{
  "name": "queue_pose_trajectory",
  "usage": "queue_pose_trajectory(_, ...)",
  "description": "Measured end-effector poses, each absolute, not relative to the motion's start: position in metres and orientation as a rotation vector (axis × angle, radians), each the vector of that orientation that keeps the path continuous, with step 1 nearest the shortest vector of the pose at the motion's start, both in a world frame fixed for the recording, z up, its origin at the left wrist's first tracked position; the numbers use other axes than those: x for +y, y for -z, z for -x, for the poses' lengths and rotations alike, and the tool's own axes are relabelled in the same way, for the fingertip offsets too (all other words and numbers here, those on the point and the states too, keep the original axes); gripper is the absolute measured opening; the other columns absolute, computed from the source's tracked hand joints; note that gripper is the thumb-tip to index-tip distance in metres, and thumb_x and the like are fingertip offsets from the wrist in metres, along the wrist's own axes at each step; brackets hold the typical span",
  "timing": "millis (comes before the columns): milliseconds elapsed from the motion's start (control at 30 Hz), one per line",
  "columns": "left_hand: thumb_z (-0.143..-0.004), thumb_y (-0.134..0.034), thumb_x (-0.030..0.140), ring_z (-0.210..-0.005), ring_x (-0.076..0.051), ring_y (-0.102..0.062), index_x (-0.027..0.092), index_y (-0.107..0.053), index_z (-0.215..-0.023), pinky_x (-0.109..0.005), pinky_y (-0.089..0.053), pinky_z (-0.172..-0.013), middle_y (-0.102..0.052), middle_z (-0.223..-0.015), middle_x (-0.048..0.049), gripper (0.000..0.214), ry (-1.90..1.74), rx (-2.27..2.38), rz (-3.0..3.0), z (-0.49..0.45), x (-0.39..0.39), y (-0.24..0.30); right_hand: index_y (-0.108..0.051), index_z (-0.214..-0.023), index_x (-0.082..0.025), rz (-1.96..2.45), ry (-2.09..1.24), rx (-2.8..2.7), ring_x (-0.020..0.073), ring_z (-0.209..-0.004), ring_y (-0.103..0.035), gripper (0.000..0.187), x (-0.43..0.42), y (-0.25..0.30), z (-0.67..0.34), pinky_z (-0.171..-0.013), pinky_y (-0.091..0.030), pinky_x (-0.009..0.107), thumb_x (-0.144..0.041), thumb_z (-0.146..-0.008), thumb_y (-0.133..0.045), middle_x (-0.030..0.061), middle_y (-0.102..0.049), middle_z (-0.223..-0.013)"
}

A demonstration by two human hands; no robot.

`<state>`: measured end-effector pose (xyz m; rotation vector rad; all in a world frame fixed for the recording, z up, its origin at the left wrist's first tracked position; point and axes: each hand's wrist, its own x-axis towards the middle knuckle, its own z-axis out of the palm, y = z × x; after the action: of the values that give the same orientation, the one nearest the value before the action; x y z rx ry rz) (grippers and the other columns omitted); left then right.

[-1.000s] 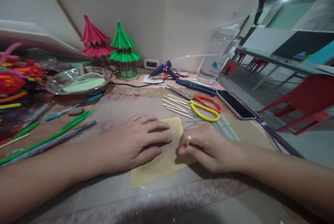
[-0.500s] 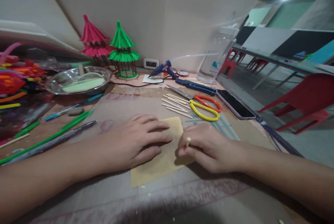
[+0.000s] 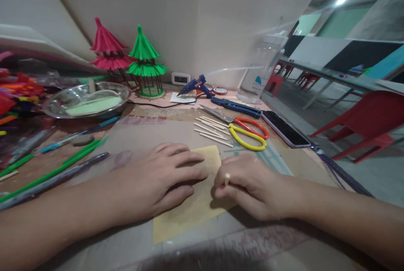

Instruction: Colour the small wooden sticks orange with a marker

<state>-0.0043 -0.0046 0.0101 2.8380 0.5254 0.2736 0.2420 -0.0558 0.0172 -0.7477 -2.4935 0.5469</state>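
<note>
A yellowish sheet that looks like sandpaper [image 3: 189, 220] lies on the work surface. My left hand [image 3: 172, 176] rests flat on its left part, fingers stretched out and slightly apart. On the sheet's right side, my right hand [image 3: 241, 184] is closed round a thin wooden stick [image 3: 227, 177]; only the stick's pale end pokes out above the thumb, and the rest is hidden in the fist. Beyond the hands lie several similar wooden sticks [image 3: 212, 128] beside scissors [image 3: 249, 132] with one red and one yellow handle.
A blue glue gun [image 3: 194, 86], a phone [image 3: 285, 128] and a clear water bottle [image 3: 254, 73] stand or lie at the back. Pink [image 3: 107, 41] and green [image 3: 145, 48] pagoda models stand near a metal bowl [image 3: 53, 104]. Green pipe cleaners [image 3: 71, 159] and a pen [image 3: 78, 166] lie left.
The view has shifted slightly, so the sheet and both hands appear a little lower. My right hand keeps hold of the wooden stick; my left hand stays flat on the sheet.
</note>
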Motion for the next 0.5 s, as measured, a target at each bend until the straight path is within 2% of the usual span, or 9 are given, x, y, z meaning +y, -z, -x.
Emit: queue_pose_trajectory(500, -0.101, -0.049, 0.035, -0.129, -0.030, -0.052, 0.034, -0.061, -0.133, -0.049, -0.040, -0.110, -0.059, -0.144, -0.0012, 0.034, -0.262, 0.517, -2.872, 0.0048, -0.0033, -0.0076, -0.066, -0.082, -0.011, 0.780, -0.563, -2.486, 0.0149, -0.066, -0.063, 0.028, -0.0544, -0.0187, -0.2443, -0.066, -0.045, 0.026, -0.021, -0.101, -0.049, 0.0075, -0.071, -0.074)
